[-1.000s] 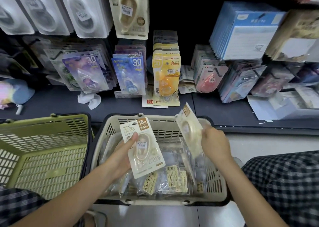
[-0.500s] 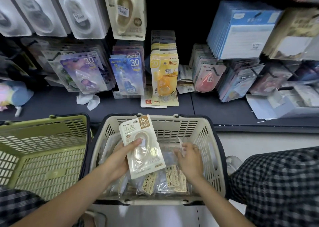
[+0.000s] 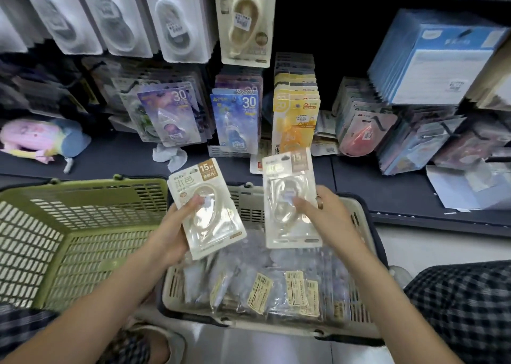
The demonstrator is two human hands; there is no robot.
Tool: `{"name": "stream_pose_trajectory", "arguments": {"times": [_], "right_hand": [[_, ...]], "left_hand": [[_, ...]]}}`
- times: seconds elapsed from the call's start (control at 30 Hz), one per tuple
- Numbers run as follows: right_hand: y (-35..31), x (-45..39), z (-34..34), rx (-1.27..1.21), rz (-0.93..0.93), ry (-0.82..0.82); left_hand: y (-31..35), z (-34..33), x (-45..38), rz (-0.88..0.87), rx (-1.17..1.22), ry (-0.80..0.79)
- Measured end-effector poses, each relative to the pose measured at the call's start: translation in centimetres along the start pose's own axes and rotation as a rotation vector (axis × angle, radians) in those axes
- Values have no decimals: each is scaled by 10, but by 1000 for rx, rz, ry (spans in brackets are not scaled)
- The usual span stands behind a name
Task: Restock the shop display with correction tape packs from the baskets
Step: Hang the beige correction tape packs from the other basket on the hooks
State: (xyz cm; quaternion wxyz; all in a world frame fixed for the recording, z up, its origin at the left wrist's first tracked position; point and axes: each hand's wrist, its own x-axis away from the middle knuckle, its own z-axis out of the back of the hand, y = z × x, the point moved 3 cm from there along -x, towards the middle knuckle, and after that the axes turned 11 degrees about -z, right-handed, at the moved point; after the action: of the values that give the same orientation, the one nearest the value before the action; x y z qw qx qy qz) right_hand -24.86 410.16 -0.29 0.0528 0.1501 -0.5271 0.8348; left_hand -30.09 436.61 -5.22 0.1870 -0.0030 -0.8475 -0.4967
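My left hand (image 3: 177,231) grips a cream correction tape pack marked 15M (image 3: 206,211), thumb across its clear blister. My right hand (image 3: 326,217) holds a second cream pack of the same kind (image 3: 290,197), upright and a little blurred. Both packs hang above the beige basket (image 3: 359,225), which holds several clear-wrapped packs with yellow labels (image 3: 265,289). On the display above, a matching cream pack (image 3: 246,20) hangs on a hook beside the white packs (image 3: 177,17).
A green basket (image 3: 72,239) stands left of the beige one, nothing visible inside it. The dark shelf (image 3: 116,161) carries purple, blue and yellow tape packs, a crumpled tissue and a pastel plush toy (image 3: 41,139). Blue boxes (image 3: 431,56) are at the right.
My right hand has come up out of the beige basket with a second cream pack. My left hand has lifted its pack slightly. The view has tilted up a little.
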Motion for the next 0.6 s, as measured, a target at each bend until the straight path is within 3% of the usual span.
{"name": "stream_pose_trajectory", "arguments": {"times": [0.07, 0.17, 0.23, 0.37, 0.47, 0.6], "right_hand": [[-28, 2, -28, -243, -13, -204], [-48, 2, -87, -211, -24, -310], [-54, 0, -126, -182, -33, -322], [-60, -11, -171, -81, 47, -354], [-40, -39, -165, -248, -103, -272], [29, -64, -166, -41, -307, -195]], "left_hand": [[11, 11, 2, -28, -30, -26], [23, 23, 10, -46, -71, -107], [27, 28, 17, -43, -54, -122], [32, 47, 24, -67, -58, -3], [44, 61, 24, -105, 46, 106], [57, 77, 21, -167, 99, 164]]}}
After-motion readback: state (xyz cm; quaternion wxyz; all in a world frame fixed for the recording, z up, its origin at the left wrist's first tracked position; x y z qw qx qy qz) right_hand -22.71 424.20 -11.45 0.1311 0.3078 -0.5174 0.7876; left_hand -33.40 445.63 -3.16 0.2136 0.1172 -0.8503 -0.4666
